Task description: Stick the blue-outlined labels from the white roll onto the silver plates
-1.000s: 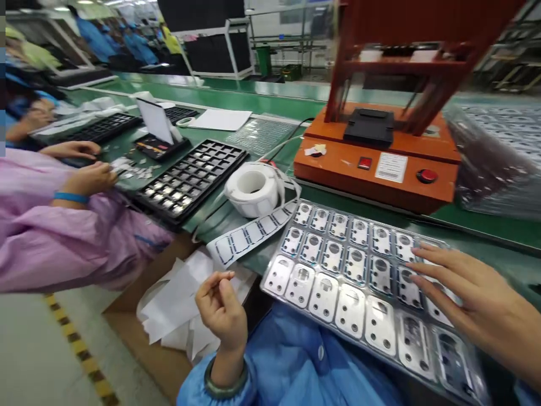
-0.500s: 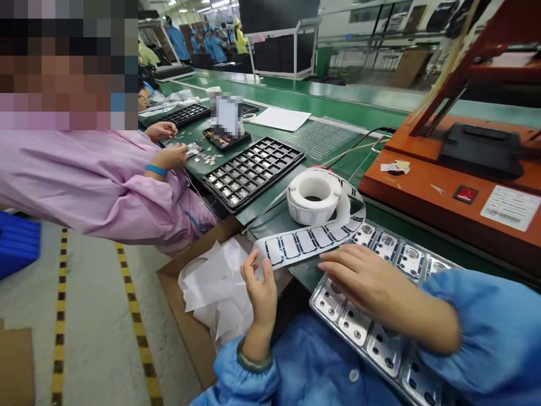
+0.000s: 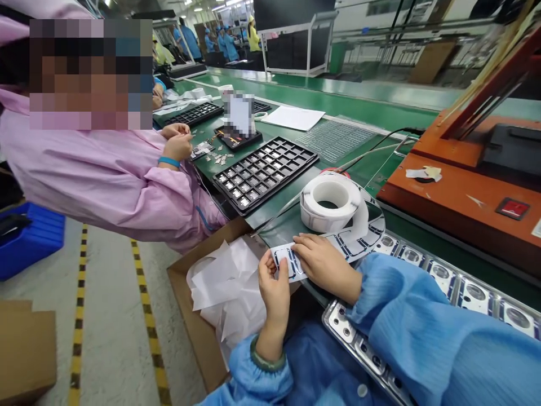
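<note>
A white strip of stickers point(image 3: 351, 246) with dark frame-shaped outlines runs off a white roll point(image 3: 327, 200) on the green bench. My left hand point(image 3: 275, 285) pinches the strip's free end between thumb and fingers. Lying over the strip just beside it, my right hand point(image 3: 323, 262) has its fingertips on the stickers; whether they grip one is hidden. Under my right forearm sits a clear tray point(image 3: 338, 324) of silvery metal parts with round holes, partly covered by the blue sleeve.
Below the bench edge stands a cardboard box point(image 3: 198, 332) with crumpled white backing paper point(image 3: 228, 282). A black compartment tray point(image 3: 266, 172) lies beyond the roll. An orange machine point(image 3: 473, 175) fills the right. At left, a co-worker in pink point(image 3: 139, 192) handles small parts.
My right hand has moved left from above the metal parts onto the strip, close to my left hand. My left hand still has the strip's end. The view has shifted slightly.
</note>
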Demonstrator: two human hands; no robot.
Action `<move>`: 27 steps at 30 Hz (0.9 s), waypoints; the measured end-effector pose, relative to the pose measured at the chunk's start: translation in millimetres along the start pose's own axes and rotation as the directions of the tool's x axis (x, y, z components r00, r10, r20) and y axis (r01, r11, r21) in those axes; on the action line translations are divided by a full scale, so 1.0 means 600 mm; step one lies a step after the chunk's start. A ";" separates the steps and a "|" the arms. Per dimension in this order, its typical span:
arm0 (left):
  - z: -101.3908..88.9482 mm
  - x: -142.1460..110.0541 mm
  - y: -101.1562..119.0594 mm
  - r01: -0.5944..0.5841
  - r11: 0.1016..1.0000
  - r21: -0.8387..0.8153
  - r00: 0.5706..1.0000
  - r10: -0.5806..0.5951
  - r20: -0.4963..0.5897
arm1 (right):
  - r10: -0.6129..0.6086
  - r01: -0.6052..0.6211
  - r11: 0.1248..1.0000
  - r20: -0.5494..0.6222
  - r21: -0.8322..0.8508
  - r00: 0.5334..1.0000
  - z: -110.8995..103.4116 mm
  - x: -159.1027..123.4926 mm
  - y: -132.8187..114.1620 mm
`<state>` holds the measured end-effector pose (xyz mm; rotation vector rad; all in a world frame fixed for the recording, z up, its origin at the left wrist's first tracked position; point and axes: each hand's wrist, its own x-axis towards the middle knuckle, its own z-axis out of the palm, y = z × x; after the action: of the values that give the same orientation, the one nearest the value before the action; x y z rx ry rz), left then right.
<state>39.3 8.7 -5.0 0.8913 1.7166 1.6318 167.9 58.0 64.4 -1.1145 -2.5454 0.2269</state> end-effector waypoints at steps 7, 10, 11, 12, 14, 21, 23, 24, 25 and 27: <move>-0.013 0.003 0.002 -0.087 0.991 0.104 0.995 0.091 -0.040 | -0.049 0.049 0.999 -0.002 -0.001 0.999 -0.011 -0.001 -0.002; -0.017 0.003 0.007 -0.170 0.963 0.208 0.979 0.190 -0.080 | -0.067 0.067 0.998 -0.019 -0.015 0.998 -0.013 -0.001 -0.003; -0.018 0.003 0.008 -0.188 0.957 0.223 0.974 0.210 -0.083 | -0.073 0.072 0.997 -0.020 -0.021 0.997 -0.013 -0.001 -0.003; -0.019 0.003 0.009 -0.198 0.954 0.226 0.972 0.220 -0.078 | -0.077 0.077 0.997 -0.019 -0.027 0.997 -0.013 -0.001 -0.003; -0.021 0.001 0.010 -0.198 0.954 0.225 0.975 0.215 -0.055 | -0.084 0.083 0.996 -0.008 -0.035 0.996 -0.014 0.000 -0.002; -0.022 -0.009 0.004 -0.030 0.995 0.100 0.995 0.039 -0.088 | -0.077 0.073 0.995 0.056 0.062 0.995 -0.023 0.006 0.014; -0.023 -0.010 0.001 -0.033 0.996 0.081 0.991 0.043 -0.128 | -0.096 0.090 0.993 0.075 0.078 0.993 -0.025 0.006 0.017; -0.024 -0.010 0.000 -0.040 0.996 0.082 0.989 0.052 -0.141 | -0.114 0.107 0.991 0.082 0.078 0.990 -0.025 0.006 0.017; -0.025 -0.011 -0.001 -0.048 0.995 0.088 0.988 0.061 -0.146 | -0.129 0.123 0.990 0.084 0.074 0.988 -0.025 0.005 0.017; -0.027 -0.012 -0.002 -0.070 0.993 0.098 0.987 0.083 -0.136 | -0.147 0.141 0.988 0.088 0.064 0.985 -0.025 0.004 0.015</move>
<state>30.5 -7.0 -5.3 0.9159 1.8886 1.7116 178.0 66.1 76.1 -0.9136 -2.6687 0.3198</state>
